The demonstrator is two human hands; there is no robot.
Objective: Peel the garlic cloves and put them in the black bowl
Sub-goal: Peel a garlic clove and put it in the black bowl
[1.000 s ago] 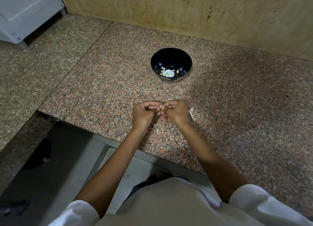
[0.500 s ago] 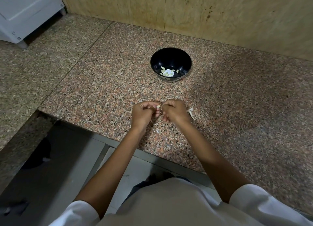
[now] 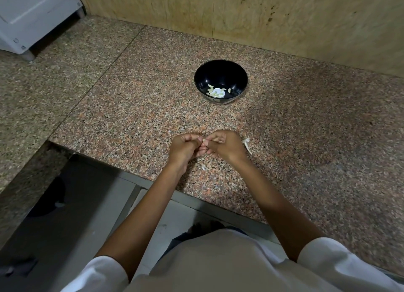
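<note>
My left hand (image 3: pixel 184 148) and right hand (image 3: pixel 225 145) meet over the bench (image 3: pixel 131 121), fingers of both curled, pinching one garlic clove (image 3: pixel 204 140) between them (only a pale tip shows). A peel scrap (image 3: pixel 247 145) lies just right of my right hand. The black bowl (image 3: pixel 218 73) stands farther back, well apart, holding peeled cloves (image 3: pixel 215 91). White appliance (image 3: pixel 32 14) far left; its corner marks are too small to read.

- Left hand (image 3: pixel 183 148): fingers (image 3: pixel 189 138) curled, pinching a garlic clove (image 3: pixel 204 140) at its tips.
- Right hand (image 3: pixel 226 146): curled, pinching the same clove.
- Both forearms reach forward, hands touching.
</note>
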